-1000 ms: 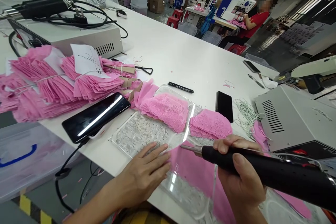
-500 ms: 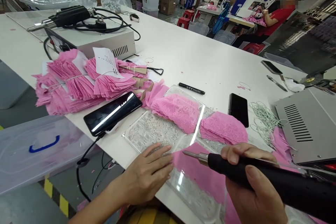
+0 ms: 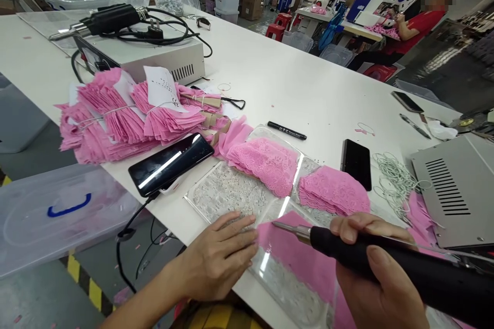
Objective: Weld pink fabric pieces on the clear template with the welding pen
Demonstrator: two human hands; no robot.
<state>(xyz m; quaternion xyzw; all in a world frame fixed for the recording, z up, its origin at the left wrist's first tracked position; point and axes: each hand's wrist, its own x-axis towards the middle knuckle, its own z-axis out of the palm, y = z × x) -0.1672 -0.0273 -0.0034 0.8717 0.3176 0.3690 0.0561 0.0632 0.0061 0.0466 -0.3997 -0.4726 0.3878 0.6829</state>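
Note:
My right hand [image 3: 382,272] is wrapped round the black handle of an ultrasonic cutter [image 3: 358,254]. Its slim metal tip points left and lies over a flat piece of pink fabric [image 3: 297,249], close to the fabric's upper left edge; whether it touches cannot be made out. That fabric rests on a clear plastic sheet [image 3: 283,282] with a worn, speckled surface. My left hand [image 3: 222,257] lies flat, fingers stretched out together, at the left edge of the fabric. Beyond the tip are two stacks of pink lace pieces, one on the left [image 3: 266,164] and one on the right [image 3: 334,188].
Tied pink fabric bundles [image 3: 127,118] lie at the left beside a phone [image 3: 172,164]. Behind them, another black handpiece [image 3: 111,19] rests on a grey box [image 3: 165,56]. A marker [image 3: 287,130], a second phone [image 3: 355,163], tangled cord [image 3: 395,177] and a vented box [image 3: 455,190] sit further right.
The whole view has shifted slightly to the right. Both hands, the cutter and the pink fabric keep nearly the same positions relative to one another.

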